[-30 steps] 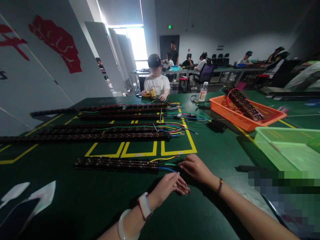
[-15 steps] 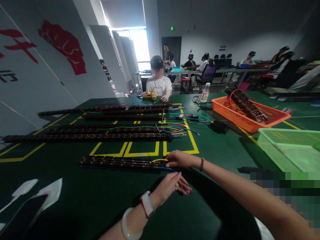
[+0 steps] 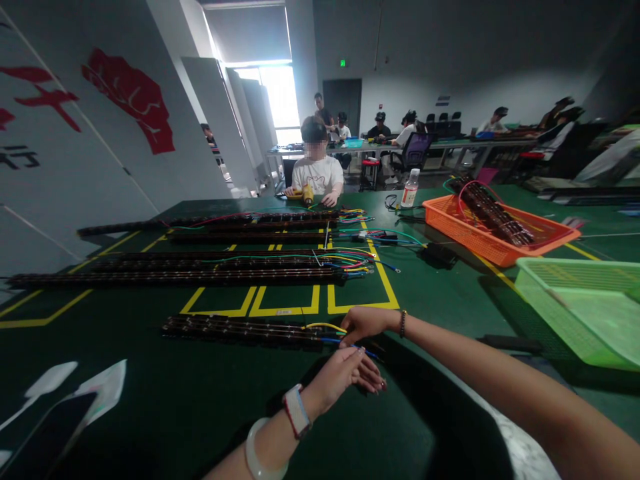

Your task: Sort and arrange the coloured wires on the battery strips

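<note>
A short dark bundle of segmented cable chain (image 3: 240,331) lies across the table before me, with a yellow wire (image 3: 323,325) and a blue wire (image 3: 331,341) coming out of its right end. My right hand (image 3: 367,323), with a beaded bracelet on its wrist, is closed at the fingertips on the end of the yellow wire. Just below and nearer to me, my left hand (image 3: 350,371) is half curled with its fingers apart and holds nothing. Its thumb tip lies close to the blue wire; whether they touch I cannot tell. A watch and a pale bangle are on the left arm.
Longer dark bundles (image 3: 175,275) with coloured wire ends lie farther back over yellow tape outlines. An orange basket (image 3: 450,230) and a green basket (image 3: 555,313) stand right. A phone (image 3: 55,430) lies front left. Opposite, a person sits by a yellow tool (image 3: 307,193).
My right hand has shifted slightly right and its fingers have drawn in at the wire end. The bundle has slid a little to the right. My left hand has hardly moved.
</note>
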`<state>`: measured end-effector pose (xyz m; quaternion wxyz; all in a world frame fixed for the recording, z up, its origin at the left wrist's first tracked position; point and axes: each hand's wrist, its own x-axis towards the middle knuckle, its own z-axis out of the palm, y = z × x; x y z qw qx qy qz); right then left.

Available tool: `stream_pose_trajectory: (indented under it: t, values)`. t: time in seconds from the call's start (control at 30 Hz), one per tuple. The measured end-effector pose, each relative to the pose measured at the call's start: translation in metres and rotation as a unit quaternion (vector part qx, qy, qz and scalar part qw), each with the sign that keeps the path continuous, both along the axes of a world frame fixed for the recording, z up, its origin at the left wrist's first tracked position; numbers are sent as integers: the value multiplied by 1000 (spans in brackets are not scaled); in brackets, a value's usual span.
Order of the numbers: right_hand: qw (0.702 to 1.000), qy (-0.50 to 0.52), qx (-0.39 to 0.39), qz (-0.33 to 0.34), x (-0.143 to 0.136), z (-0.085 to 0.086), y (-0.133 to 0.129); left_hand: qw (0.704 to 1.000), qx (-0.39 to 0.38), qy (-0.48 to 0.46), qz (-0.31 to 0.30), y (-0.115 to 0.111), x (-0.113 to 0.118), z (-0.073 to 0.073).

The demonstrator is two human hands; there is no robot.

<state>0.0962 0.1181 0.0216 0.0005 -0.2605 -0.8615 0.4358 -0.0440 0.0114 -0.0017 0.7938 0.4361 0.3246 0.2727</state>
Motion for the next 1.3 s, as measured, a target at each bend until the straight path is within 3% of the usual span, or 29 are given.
stream_pose_trajectory:
  t: [0.1,0.2,0.33,0.43,0.6,0.77,0.93,1.03,1.13,1.2,1.3]
  values:
    - [998,-23,50,-12,-1,1,-4,1000,-18,-19,1,0,-2,-1]
    - [985,-72,159,-16,-3,5,-10,997,-56,-61,8,0,-4,0]
    - [929,-142,342,13,-7,12,-24,984,-120,-129,29,2,-5,3]
    - [879,-185,437,42,-12,12,-37,964,-175,-175,101,3,-4,6]
    - [824,-208,525,40,-19,8,-56,933,-210,-170,238,2,-3,12]
    - [781,-246,574,26,-31,5,-75,932,-202,-111,280,0,-3,7]
    - [735,-286,614,-12,-38,-7,-90,923,-199,-115,309,-1,-1,3]
    - [731,-270,626,-29,-35,-18,-95,918,-187,-117,329,-2,1,5]
    - [746,-240,619,-42,-28,-20,-97,920,-190,-120,323,-2,3,6]
    - [777,-221,588,-41,-22,-12,-95,922,-188,-117,317,-1,3,7]
    - [848,-186,494,-47,-9,12,-83,931,-177,-114,296,0,3,7]
